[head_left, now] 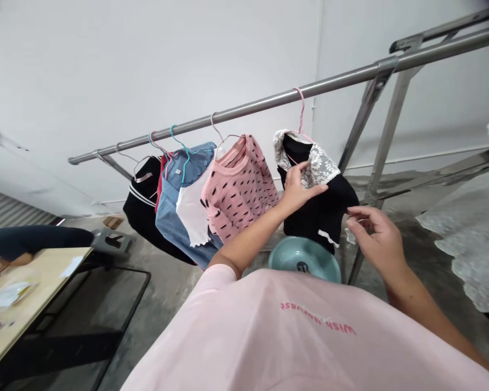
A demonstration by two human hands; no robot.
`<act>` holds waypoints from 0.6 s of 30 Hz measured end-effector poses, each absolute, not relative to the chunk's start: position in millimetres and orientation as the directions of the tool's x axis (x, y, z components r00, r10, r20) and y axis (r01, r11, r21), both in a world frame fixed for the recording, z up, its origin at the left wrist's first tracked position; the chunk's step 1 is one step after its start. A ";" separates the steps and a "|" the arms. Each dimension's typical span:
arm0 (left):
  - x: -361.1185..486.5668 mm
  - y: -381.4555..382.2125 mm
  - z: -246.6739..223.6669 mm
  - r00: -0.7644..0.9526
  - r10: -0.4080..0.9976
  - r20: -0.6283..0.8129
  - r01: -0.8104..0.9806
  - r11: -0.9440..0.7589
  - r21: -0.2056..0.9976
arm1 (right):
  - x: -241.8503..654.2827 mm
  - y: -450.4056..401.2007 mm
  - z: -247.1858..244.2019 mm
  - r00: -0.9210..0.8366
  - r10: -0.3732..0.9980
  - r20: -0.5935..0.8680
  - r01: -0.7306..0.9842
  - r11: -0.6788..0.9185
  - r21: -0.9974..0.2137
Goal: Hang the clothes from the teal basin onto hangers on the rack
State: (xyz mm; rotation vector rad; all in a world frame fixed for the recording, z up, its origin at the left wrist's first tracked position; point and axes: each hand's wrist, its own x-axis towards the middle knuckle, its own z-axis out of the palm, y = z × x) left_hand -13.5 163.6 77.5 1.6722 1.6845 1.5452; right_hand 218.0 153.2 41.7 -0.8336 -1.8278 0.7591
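A black top (309, 209) with a white lace collar (324, 165) hangs on a pink hanger (301, 111). My left hand (297, 190) lies against the front of this top at the collar, thumb spread from the fingers. At the top's sleeve edge, my right hand (377, 236) has its thumb and fingers closed on the black cloth; the fingertips partly hide the grip. White trim shows along the top's lower edge. Just left of it hangs a pink knit top (244, 187) with black dashes, apart from both hands.
A metal rail (261, 103) carries more clothes: a white top (193, 212), a blue denim garment (169, 201) and a black garment with white stripes (140, 203). Below stands a green basin (281, 252). White lace fabric (468, 228) hangs right. A person's arm rests on a table (44, 271) at left.
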 end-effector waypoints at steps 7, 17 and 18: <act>-22.7 172.6 85.5 -0.074 0.949 0.307 0.247 -0.280 0.928 | 207.0 167.2 61.5 -0.075 0.766 0.639 0.300 0.628 -0.718; 38.2 100.2 72.6 -0.288 0.872 0.395 0.622 -0.144 0.770 | 158.1 157.8 71.5 -0.373 0.732 0.570 0.329 0.679 -0.657; 42.0 95.4 69.7 -0.278 0.875 0.396 0.621 -0.151 0.769 | 156.1 156.9 70.1 -0.361 0.740 0.568 0.331 0.671 -0.663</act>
